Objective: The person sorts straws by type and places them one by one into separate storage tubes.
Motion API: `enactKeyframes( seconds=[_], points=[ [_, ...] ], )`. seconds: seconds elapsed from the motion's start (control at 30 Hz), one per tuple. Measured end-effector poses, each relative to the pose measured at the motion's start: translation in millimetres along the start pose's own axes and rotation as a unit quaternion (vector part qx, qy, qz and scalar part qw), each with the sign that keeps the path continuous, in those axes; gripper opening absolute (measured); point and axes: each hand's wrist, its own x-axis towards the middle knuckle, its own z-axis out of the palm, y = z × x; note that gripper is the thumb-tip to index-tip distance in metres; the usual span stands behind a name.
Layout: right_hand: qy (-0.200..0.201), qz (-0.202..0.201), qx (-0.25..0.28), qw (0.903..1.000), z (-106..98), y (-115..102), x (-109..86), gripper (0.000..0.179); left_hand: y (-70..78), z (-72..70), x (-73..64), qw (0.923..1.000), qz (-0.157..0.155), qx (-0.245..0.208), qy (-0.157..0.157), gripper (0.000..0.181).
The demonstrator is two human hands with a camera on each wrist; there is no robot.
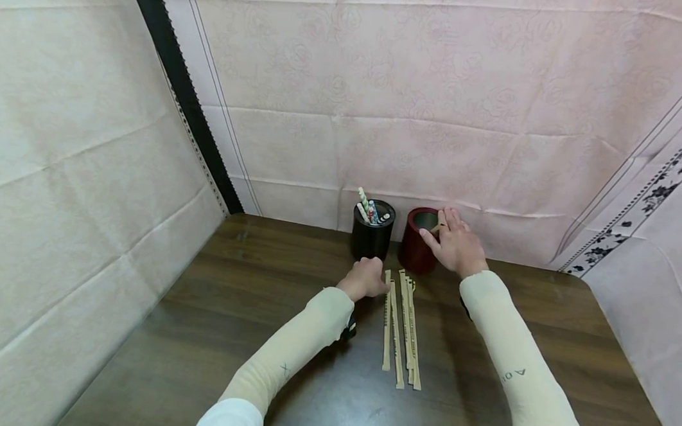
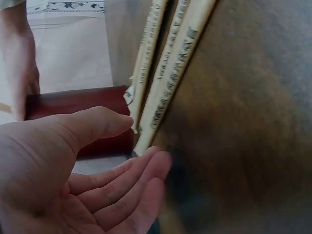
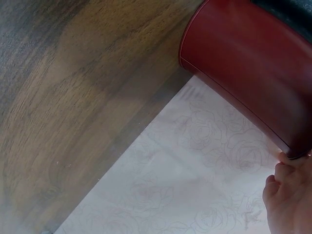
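Note:
Several narrow beige paper-wrapped sticks (image 1: 407,332) with printed lettering lie side by side on the table. My left hand (image 1: 365,278) is at their far left end; in the left wrist view its thumb and fingers (image 2: 153,168) stand apart around the near stick tips. My right hand (image 1: 461,245) rests at the rim of a dark red cylindrical holder (image 1: 417,250), fingers extended and thumb spread across the opening. One pale stick (image 1: 436,228) shows at that opening, between thumb and fingers. In the right wrist view, the fingers (image 3: 287,180) are beside the holder's rim.
A black pen holder (image 1: 370,240) with several patterned pens or sticks (image 1: 367,206) stands left of the red one. Both stand at the table's back edge against a pale cloth wall (image 1: 298,146). Cloth also hangs on the left and right sides. The wooden table (image 1: 195,347) extends toward me.

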Motion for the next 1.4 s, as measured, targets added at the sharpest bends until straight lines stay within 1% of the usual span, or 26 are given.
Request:
enactKeyframes(
  seconds=[0.07,0.1,0.2,0.3,0.37,0.43,0.47,0.57,0.6,0.63,0.67,0.7,0.77,0.87,0.9,0.97,1.0,1.07,1.1,1.13,1.17,1.23,1.3,1.4],
  points=[
    [0.002,-0.002,0.001,1.0,2,-1,-0.6,0.093,-1.6,3.6,-2.1,1.0,-0.007,-0.007,-0.002,0.037],
    [0.002,-0.003,0.002,1.0,2,-1,-0.9,0.093,5.9,-3.8,-11.7,0.9998,-0.013,-0.011,-0.008,0.036],
    [0.004,-0.005,0.004,1.0,5,-2,-1.8,0.093,6.5,-0.1,-16.9,0.9997,-0.016,-0.019,-0.004,0.039],
    [0.007,-0.003,0.004,1.0,6,-2,-2.1,0.093,5.8,5.2,-15.6,0.9996,-0.021,-0.019,-0.002,0.04],
    [0.007,-0.004,0.003,1.0,6,-2,-2.1,0.093,2.6,11.2,-10.1,0.9996,-0.024,-0.014,0.003,0.042],
    [0.006,-0.004,0.002,1.0,6,-1,-1.9,0.093,2.0,13.0,-6.8,0.9991,-0.032,-0.027,-0.002,0.041],
    [0.006,-0.005,0.002,1.0,6,-1,-1.8,0.092,-0.1,15.8,-3.0,0.999,-0.035,-0.028,-0.002,0.041],
    [0.006,-0.006,-0.005,1.0,4,-1,-1.3,0.091,-12.5,34.6,16.2,0.9988,-0.04,-0.027,0.014,0.041],
    [0.007,-0.006,-0.007,0.9999,3,-1,-1.1,0.091,-13.7,35.9,18.5,0.9984,-0.044,-0.033,0.012,0.04],
    [0.008,-0.007,-0.009,0.9999,3,-1,-0.9,0.091,-16.6,41.1,23.2,0.9984,-0.046,-0.028,0.019,0.039],
    [0.008,-0.006,-0.01,0.9999,2,-1,-0.7,0.091,-17.4,42.4,24.6,0.9983,-0.047,-0.027,0.021,0.039],
    [0.008,-0.007,-0.011,0.9999,2,-1,-0.5,0.091,-17.7,43.0,25.1,0.9982,-0.047,-0.03,0.023,0.039],
    [0.007,-0.008,-0.011,0.9999,1,-2,-0.2,0.092,-13.0,36.6,20.1,0.9982,-0.047,-0.033,0.019,0.038],
    [0.003,-0.007,-0.009,0.9999,1,-2,-0.3,0.094,-13.1,40.2,20.3,0.9982,-0.043,-0.028,0.03,0.037],
    [0.001,-0.006,-0.008,0.9999,1,-2,-0.4,0.094,-14.0,43.2,22.5,0.9981,-0.043,-0.024,0.037,0.037],
    [0.0,-0.005,-0.007,1.0,1,-1,-0.6,0.095,-11.2,40.3,18.9,0.9981,-0.043,-0.023,0.037,0.037],
    [0.0,-0.005,-0.007,1.0,1,-1,-0.4,0.095,-11.3,40.5,19.4,0.998,-0.044,-0.021,0.039,0.037],
    [0.002,-0.004,-0.006,1.0,1,1,-0.1,0.094,-5.3,29.7,12.2,0.9981,-0.047,-0.031,0.025,0.037],
    [0.003,-0.004,-0.006,1.0,1,1,-0.2,0.094,-5.0,28.3,12.4,0.9981,-0.047,-0.033,0.022,0.038],
    [0.004,-0.004,-0.005,1.0,1,1,-0.2,0.094,-3.0,23.8,9.7,0.998,-0.051,-0.033,0.015,0.037],
    [0.004,-0.003,-0.006,1.0,1,1,0.1,0.094,-6.2,28.3,14.7,0.998,-0.051,-0.029,0.022,0.037],
    [0.005,-0.003,-0.005,1.0,1,1,0.1,0.093,-7.4,27.9,16.7,0.9978,-0.053,-0.035,0.019,0.036],
    [0.004,-0.004,-0.005,1.0,1,1,0.2,0.094,-12.7,32.8,24.7,0.9975,-0.056,-0.04,0.02,0.034],
    [0.002,-0.005,-0.005,1.0,1,2,0.0,0.094,-16.6,33.9,30.3,0.9965,-0.061,-0.054,0.02,0.031]
  ],
)
